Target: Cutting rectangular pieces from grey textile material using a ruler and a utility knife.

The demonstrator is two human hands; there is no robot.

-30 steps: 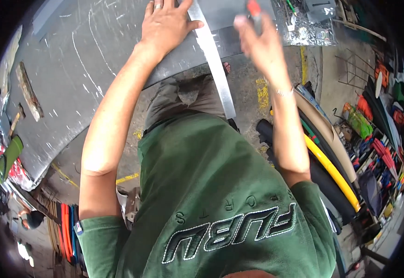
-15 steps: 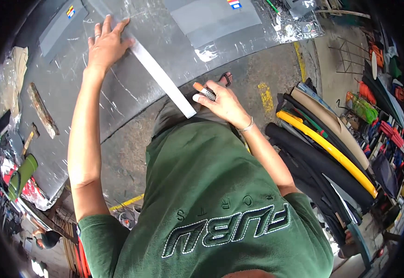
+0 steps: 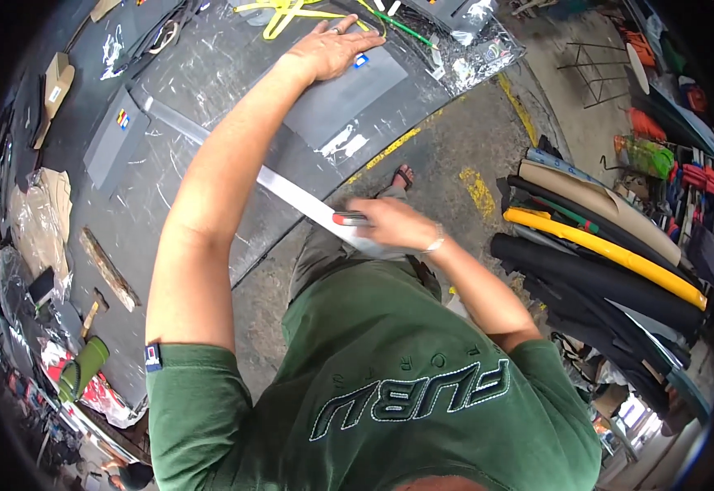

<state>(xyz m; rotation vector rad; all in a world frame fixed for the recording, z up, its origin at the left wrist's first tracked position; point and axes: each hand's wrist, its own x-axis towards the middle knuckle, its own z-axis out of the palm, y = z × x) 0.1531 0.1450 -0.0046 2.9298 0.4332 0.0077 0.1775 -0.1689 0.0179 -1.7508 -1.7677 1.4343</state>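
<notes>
My left hand (image 3: 332,53) reaches far across the table, fingers stretched out over the far part of a grey rectangular sheet (image 3: 341,102), by its small coloured label. Under my left forearm runs a long pale metal straightedge (image 3: 291,190), whose near end sticks out past the table edge toward my body. My right hand (image 3: 398,222), smeared by motion, is closed round a short handheld tool (image 3: 352,218) with a reddish end and dark body; its exact kind is unclear. That hand is over the near end of the straightedge.
A yellow strap (image 3: 279,18) and a green pencil-like stick (image 3: 402,29) lie at the far side. Another grey piece (image 3: 116,139), a rough wood stick (image 3: 110,268) and a hammer (image 3: 94,311) are on the left. Rolled material (image 3: 610,254) lies on the floor at right.
My left hand has left the straightedge and moved right and away, onto the grey sheet. My right hand, with the tool, now overlaps the straightedge's near end. The view has shifted.
</notes>
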